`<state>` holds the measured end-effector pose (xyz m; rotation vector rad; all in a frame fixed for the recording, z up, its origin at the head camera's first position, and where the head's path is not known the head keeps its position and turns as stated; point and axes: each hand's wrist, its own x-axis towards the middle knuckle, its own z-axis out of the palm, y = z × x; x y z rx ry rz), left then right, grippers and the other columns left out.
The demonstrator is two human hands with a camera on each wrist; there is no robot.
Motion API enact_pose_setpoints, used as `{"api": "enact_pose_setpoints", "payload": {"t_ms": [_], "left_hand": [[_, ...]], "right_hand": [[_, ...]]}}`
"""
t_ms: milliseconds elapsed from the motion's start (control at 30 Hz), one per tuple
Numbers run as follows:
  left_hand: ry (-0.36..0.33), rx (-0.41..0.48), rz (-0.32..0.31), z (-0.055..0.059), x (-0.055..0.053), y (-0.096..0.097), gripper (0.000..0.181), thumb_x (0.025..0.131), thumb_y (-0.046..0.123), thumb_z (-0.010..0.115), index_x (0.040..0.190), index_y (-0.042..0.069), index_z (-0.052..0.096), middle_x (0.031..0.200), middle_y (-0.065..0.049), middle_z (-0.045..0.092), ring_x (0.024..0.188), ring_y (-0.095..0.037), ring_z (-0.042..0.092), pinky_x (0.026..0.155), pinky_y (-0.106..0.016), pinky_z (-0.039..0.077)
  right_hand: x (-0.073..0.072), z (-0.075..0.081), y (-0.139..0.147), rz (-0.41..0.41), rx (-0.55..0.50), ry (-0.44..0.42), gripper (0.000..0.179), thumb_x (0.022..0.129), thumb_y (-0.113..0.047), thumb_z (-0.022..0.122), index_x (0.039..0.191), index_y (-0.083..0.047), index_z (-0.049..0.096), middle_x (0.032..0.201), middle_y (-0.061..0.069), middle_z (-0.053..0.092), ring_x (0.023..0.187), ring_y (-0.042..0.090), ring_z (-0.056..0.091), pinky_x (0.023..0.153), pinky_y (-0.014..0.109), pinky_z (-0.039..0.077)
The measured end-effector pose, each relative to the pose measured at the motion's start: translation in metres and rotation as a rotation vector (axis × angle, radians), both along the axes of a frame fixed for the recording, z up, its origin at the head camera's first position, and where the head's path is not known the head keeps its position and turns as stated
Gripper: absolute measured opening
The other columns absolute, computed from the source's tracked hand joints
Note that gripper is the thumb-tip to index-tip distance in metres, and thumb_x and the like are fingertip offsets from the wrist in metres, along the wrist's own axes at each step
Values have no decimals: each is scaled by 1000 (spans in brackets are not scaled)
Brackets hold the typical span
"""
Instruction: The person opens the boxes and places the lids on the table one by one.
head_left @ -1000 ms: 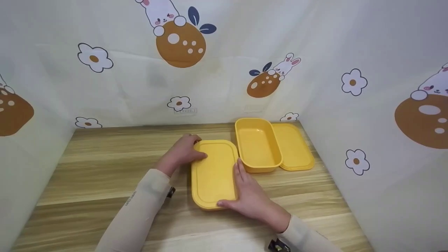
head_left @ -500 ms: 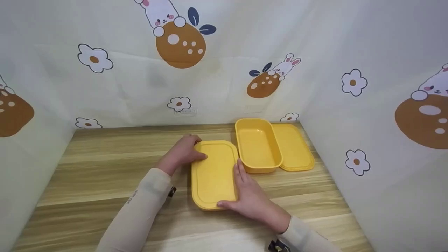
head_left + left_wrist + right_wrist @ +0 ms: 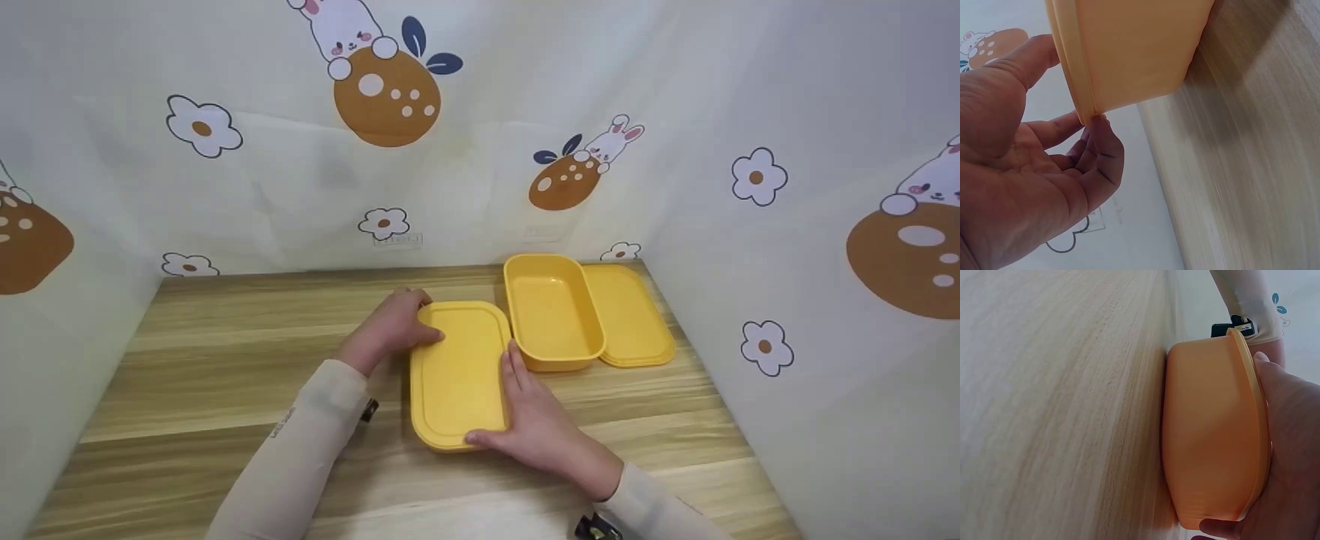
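A yellow food container (image 3: 461,375) with its lid on stands on the table, its long side pointing away from me. My left hand (image 3: 394,326) grips its far left corner, thumb on top of the lid. In the left wrist view, the fingertips (image 3: 1098,121) curl under the rim at that corner. My right hand (image 3: 544,420) holds the near right part, thumb on the lid's near edge and fingers along the right side. The right wrist view has the container's side wall (image 3: 1207,427) resting on the wood. Its inside is hidden by the lid.
Close by on the right stands a second yellow container (image 3: 555,315) without a lid, nothing visible inside. A loose yellow lid (image 3: 634,315) lies flat beside it, partly under its edge. Patterned cloth walls (image 3: 480,187) enclose the wooden table (image 3: 225,352) at back and sides.
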<state>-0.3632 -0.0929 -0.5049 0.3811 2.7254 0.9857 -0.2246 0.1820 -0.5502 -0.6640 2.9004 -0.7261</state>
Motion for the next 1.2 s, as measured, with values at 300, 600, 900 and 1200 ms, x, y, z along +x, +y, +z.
{"api": "enact_pose_setpoints", "payload": {"t_ms": [300, 600, 900, 1200], "left_hand": [[-19, 1, 16, 1, 2, 0, 67, 93, 28, 88, 145, -5, 61, 142, -24, 56, 126, -37, 57, 116, -54, 48], [-15, 0, 18, 2, 4, 1, 67, 93, 28, 87, 145, -5, 61, 144, -26, 56, 126, -38, 57, 116, -54, 48], [-19, 22, 32, 2, 5, 1, 66, 91, 28, 88, 144, -3, 63, 138, -22, 61, 121, -36, 59, 112, -53, 51], [-25, 16, 36, 1, 3, 2, 68, 92, 28, 88, 146, -3, 62, 140, -22, 60, 123, -36, 59, 114, -53, 51]], "right_hand": [[-1, -2, 0, -10, 9, -19, 144, 85, -91, 67, 174, 4, 7, 183, 22, -4, 165, 45, 17, 130, 58, 27], [-1, -1, -1, -11, 1, -25, 144, 85, -91, 68, 174, 4, 8, 183, 21, -4, 165, 46, 17, 130, 58, 28], [0, -1, 0, -5, 7, -11, 142, 85, -90, 68, 174, 5, 10, 183, 23, -3, 164, 46, 19, 130, 57, 29], [0, 2, 0, -5, 15, -24, 143, 85, -91, 67, 174, 4, 8, 183, 22, -5, 164, 48, 19, 129, 58, 30]]}}
